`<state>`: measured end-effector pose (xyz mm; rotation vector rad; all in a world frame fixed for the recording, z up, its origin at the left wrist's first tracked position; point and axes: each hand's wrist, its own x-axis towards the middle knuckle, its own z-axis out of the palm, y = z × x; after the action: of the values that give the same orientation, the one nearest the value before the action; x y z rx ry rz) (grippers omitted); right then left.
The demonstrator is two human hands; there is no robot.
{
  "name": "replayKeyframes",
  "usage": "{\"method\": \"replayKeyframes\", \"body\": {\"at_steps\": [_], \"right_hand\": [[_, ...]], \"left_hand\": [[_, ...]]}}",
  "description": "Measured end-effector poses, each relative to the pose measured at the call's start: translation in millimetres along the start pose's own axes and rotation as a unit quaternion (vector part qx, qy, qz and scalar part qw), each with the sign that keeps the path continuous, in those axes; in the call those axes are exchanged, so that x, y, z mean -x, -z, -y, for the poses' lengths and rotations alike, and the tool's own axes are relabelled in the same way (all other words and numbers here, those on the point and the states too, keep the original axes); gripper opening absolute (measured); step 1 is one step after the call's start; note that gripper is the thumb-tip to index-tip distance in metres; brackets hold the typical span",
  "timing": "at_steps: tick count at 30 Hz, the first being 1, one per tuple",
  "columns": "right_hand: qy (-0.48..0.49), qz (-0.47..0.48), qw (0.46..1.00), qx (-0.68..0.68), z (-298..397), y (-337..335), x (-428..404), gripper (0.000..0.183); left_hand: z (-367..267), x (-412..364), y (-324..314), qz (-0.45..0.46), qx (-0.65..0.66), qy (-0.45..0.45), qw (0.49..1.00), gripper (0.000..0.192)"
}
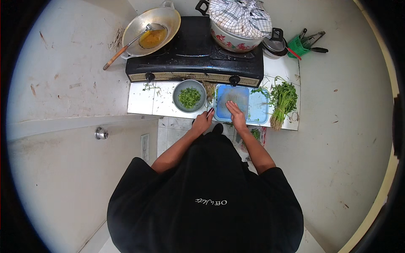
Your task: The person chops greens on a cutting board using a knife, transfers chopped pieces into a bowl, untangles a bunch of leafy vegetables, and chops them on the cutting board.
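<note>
My left hand [202, 122] is closed around a slim object [210, 112] with a pale side and a dark end, perhaps a knife; most of it is hidden by the fingers. It is at the counter's front edge, between the bowl and the tray. My right hand [236, 116] lies flat, palm down, on a wet-looking blue cutting board [223, 109], holding nothing visible. The board rests in a light blue plastic tray [262, 109] with scattered green bits. Left of the board, a grey bowl [177, 100] holds chopped green herbs [189, 97]. Whole leafy stalks with roots [283, 99] lie right of the tray.
Behind the counter stands a black gas stove [194, 68]. It carries a wok [175, 19] with yellow oil and a spatula [128, 46], and a cloth-topped flowered pot [235, 42]. A green utensil basket [296, 46] is at the back right. Root trimmings [209, 91] lie beside the bowl.
</note>
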<state>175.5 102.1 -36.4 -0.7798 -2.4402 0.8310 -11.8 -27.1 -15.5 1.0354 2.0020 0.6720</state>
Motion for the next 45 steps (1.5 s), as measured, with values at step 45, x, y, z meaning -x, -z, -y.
{"method": "replayKeyframes", "body": {"at_steps": [45], "right_hand": [[-0.114, 0.093, 0.98, -0.133, 138.6, -62.0, -135.0, 0.023]], "left_hand": [[13.8, 12.5, 8.9, 0.023, 0.028, -0.072, 0.997, 0.034]]}}
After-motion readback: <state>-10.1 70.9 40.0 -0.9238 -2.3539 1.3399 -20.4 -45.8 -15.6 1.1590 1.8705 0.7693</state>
